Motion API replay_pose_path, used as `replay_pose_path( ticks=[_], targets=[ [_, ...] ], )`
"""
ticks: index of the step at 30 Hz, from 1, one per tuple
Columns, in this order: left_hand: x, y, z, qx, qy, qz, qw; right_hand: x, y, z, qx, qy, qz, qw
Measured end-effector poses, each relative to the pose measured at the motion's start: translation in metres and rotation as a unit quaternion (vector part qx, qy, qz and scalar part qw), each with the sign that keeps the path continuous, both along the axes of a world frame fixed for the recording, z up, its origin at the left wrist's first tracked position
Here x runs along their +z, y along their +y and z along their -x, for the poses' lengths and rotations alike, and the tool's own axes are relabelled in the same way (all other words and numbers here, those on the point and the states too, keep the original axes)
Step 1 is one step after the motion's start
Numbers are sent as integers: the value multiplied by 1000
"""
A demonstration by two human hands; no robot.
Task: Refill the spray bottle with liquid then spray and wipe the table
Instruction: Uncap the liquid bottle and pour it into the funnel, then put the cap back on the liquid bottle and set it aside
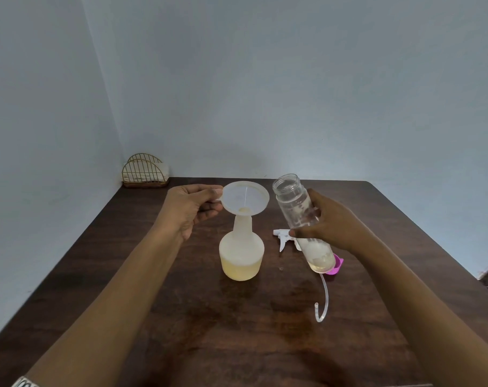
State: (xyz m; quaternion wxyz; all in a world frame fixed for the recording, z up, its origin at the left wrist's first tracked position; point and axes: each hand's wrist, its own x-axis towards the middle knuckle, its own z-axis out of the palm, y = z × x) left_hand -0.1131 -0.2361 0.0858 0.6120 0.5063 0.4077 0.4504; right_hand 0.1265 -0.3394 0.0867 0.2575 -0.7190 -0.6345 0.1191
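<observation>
**Position.** The spray bottle stands upright near the middle of the desk. Its spray head is off and lies just to the right with its tube trailing toward you. A funnel sits in the bottle's neck. Yellowish liquid fills roughly the lower third of the body.

**Hands.** Your left hand pinches the funnel's rim between thumb and fingers. Your right hand has its fingers wrapped round a clear bottle. This is held clear of the desk beside the funnel, tilted with the mouth up. A small amount of liquid sits at its lower end, and nothing is pouring.

**Step in hand, as judged.** You appear to be filling through the funnel.

**Recommendations.**
- Keep the pinch on the rim light and level, since a tilted funnel could tip the narrow-necked bottle.
- Bring the clear bottle's mouth over the funnel's centre before tipping it.
- Pour in a thin stream and watch that the spout drains before adding more.
- Keep your right wrist clear of the spray head and the pink cap beneath it.

**Other items.** A wire napkin holder stands at the far left corner, well apart.
</observation>
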Motion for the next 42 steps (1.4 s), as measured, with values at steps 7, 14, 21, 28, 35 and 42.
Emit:
replay_pose_path(
  ticks=[7,14,21,28,35,42],
  targets=[
    [-1,0,0,6,-3,1,1000,-2,6,11,6,11,-14,1000],
    [-3,-2,0,14,3,-2,1000,0,-11,10,8,120,-34,992],
    [-4,-9,5,1,54,-9,999,0,-28,34,43,202,-60,977],
    [-34,-46,32,103,102,-112,983,-16,-34,73,70,182,-54,979],
    [-104,-93,30,-138,120,-214,960,-48,-39,110,68,216,-45,973],
    [-110,-98,17,-95,82,-191,974,-56,-40,120,49,239,-55,968]
  ],
)
